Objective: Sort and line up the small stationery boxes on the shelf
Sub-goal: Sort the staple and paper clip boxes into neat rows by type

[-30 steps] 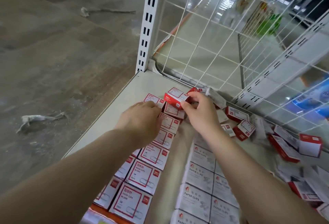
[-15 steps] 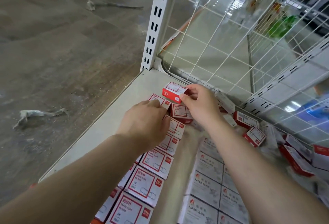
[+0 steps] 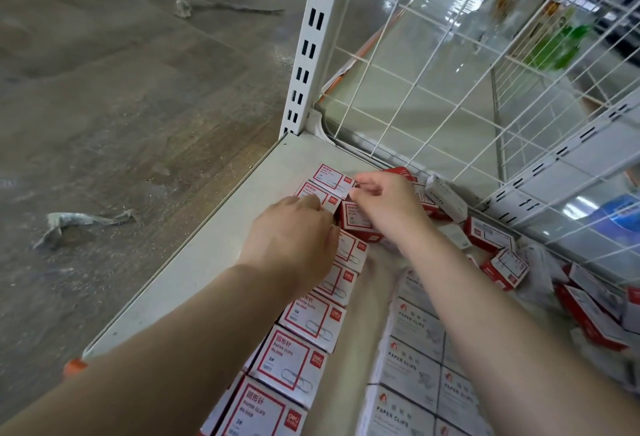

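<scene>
Both bare forearms reach forward, nearly parallel. The left hand [image 3: 294, 231] lies palm down, knuckles up, fingers bent downward at the tips. The right hand [image 3: 384, 207] sits just beyond it, fingers [image 3: 360, 181] curled together in a pinch.

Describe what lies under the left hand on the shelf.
The left hand covers part of the row of red and white boxes. How many lie beneath it cannot be seen.

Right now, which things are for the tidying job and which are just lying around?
For the job:
red-and-white paper clip boxes in a row
box at the far end
grey paper clip boxes
jumbled red boxes
shelf

Just lying about:
crumpled scrap on the floor
wire grid
</scene>
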### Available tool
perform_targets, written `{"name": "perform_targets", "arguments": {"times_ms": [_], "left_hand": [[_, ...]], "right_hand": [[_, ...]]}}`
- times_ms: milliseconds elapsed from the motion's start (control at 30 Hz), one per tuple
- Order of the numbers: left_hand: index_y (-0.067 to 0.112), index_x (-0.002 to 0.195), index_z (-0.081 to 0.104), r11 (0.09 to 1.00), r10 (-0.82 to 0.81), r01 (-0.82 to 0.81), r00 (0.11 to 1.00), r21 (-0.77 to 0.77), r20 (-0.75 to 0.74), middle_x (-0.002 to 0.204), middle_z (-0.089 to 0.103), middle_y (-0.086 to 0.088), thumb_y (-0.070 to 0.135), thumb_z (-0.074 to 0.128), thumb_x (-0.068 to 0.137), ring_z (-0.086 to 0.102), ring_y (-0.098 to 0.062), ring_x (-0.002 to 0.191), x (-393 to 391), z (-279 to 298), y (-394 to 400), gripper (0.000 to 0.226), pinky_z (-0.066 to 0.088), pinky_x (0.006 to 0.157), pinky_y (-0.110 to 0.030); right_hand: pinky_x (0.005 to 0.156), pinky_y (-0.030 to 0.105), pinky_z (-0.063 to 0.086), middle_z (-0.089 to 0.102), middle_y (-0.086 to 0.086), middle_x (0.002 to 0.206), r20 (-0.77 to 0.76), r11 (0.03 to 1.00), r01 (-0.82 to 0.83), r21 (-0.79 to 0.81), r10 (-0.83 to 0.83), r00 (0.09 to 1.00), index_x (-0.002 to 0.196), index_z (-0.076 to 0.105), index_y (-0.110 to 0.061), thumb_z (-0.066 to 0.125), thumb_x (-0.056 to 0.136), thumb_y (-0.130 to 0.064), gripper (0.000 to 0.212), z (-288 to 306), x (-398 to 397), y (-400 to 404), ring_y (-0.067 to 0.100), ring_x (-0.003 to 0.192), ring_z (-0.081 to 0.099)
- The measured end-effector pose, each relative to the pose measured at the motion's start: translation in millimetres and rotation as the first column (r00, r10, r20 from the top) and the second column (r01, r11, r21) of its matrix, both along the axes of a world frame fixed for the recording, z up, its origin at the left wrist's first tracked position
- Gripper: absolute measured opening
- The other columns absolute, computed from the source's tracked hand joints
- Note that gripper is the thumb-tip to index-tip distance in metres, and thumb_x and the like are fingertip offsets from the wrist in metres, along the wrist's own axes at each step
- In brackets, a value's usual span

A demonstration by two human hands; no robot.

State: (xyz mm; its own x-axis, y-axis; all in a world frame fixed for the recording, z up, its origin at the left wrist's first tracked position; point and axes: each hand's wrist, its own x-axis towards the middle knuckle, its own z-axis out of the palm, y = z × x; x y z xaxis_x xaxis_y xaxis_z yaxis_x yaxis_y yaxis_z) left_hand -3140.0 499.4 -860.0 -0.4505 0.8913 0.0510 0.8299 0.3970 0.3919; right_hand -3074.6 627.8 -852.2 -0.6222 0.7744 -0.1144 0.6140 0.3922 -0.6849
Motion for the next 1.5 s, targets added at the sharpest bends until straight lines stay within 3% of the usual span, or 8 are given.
{"name": "perform_targets", "arguments": {"times_ms": [167, 333, 467, 800, 867, 967, 1067, 1500], "left_hand": [[0.028, 0.126, 0.053, 1.0, -0.006, 0.006, 1.0, -0.002, -0.011, 0.123, 0.051, 0.009, 0.038, 0.027, 0.097, 0.043, -0.013, 0.116, 0, 1, -3, 0.04, 0.038, 0.092, -0.026], [0.029, 0.126, 0.053, 1.0, -0.013, 0.013, 1.0, 0.009, 0.022, 0.126, 0.05, 0.01, 0.042, 0.034, 0.095, 0.042, -0.011, 0.12, -1, 2, -7, 0.039, 0.038, 0.093, -0.025], [0.029, 0.129, 0.05, 1.0, -0.02, 0.02, 0.999, 0.001, 0.026, 0.128, 0.049, 0.011, 0.044, 0.035, 0.094, 0.041, -0.011, 0.122, 0, 2, -8, 0.041, 0.037, 0.096, -0.025], [0.036, 0.135, 0.042, 0.993, -0.108, 0.105, 0.992, -0.046, -0.065, 0.128, 0.046, 0.008, 0.043, 0.026, 0.097, 0.041, -0.014, 0.119, -2, 3, -6, 0.041, 0.037, 0.095, -0.027], [0.035, 0.134, 0.043, 0.993, -0.109, 0.105, 0.991, -0.05, -0.077, 0.129, 0.044, 0.008, 0.043, 0.025, 0.097, 0.04, -0.015, 0.119, -2, 2, -6, 0.041, 0.037, 0.095, -0.027], [0.034, 0.131, 0.045, 0.994, -0.106, 0.102, 0.99, -0.049, -0.089, 0.128, 0.043, 0.007, 0.044, 0.025, 0.097, 0.039, -0.016, 0.118, -1, 1, -7, 0.041, 0.033, 0.097, -0.028], [0.034, 0.131, 0.046, 0.994, -0.106, 0.103, 0.991, -0.041, -0.08, 0.127, 0.043, 0.007, 0.044, 0.024, 0.097, 0.039, -0.015, 0.117, -1, 1, -6, 0.041, 0.032, 0.097, -0.026], [0.035, 0.132, 0.045, 0.997, -0.072, 0.072, 0.997, -0.013, -0.007, 0.126, 0.044, 0.009, 0.043, 0.025, 0.098, 0.038, -0.012, 0.117, 1, 2, -7, 0.041, 0.034, 0.092, -0.025]], "right_hand": [[0.09, 0.025, 0.043, 0.064, -0.002, 0.111, 0.078, 0.999, 0.042, 0.009, -0.042, 0.996, 0.121, 0.06, -0.014, 0.059, 0.088, -0.017, 0.033, 3, 13, 3, 0.01, 0.099, 0.058], [0.072, 0.02, 0.043, 0.063, -0.01, 0.084, 0.083, 0.998, 0.02, 0.051, -0.024, 0.996, 0.093, 0.071, -0.017, 0.063, 0.086, -0.019, 0.011, 6, 22, -2, 0.004, 0.078, 0.056], [0.072, 0.03, 0.053, 0.058, -0.015, 0.067, 0.087, 0.998, 0.017, 0.063, -0.022, 0.996, 0.077, 0.069, -0.02, 0.065, 0.086, -0.022, 0.01, 7, 25, -7, 0.004, 0.065, 0.057], [0.077, 0.042, 0.055, 0.061, -0.014, 0.075, 0.084, 0.997, 0.039, 0.061, -0.044, 0.996, 0.08, 0.068, -0.022, 0.065, 0.086, -0.026, 0.007, 6, 24, -11, 0.011, 0.076, 0.062], [0.08, 0.041, 0.054, 0.063, -0.013, 0.081, 0.081, 0.998, 0.033, 0.052, -0.037, 0.996, 0.088, 0.069, -0.022, 0.064, 0.086, -0.023, 0.006, 5, 23, -9, 0.01, 0.082, 0.062], [0.089, 0.033, 0.049, 0.061, -0.008, 0.102, 0.05, 0.998, 0.014, 0.056, -0.017, 0.999, 0.114, 0.063, -0.021, 0.06, 0.085, -0.011, 0.03, 4, 19, -6, 0.008, 0.093, 0.058], [0.086, 0.023, 0.044, 0.056, -0.009, 0.107, -0.018, 1.0, 0.01, 0.028, -0.01, 1.0, 0.128, 0.053, -0.021, 0.058, 0.089, -0.011, 0.04, 2, 14, -5, 0.004, 0.092, 0.053], [0.085, 0.032, 0.053, 0.063, 0.0, 0.113, -0.116, 0.992, 0.093, -0.08, -0.102, 0.988, 0.121, 0.061, -0.019, 0.06, 0.088, -0.011, 0.033, -8, -4, -2, 0.014, 0.096, 0.061]]}}
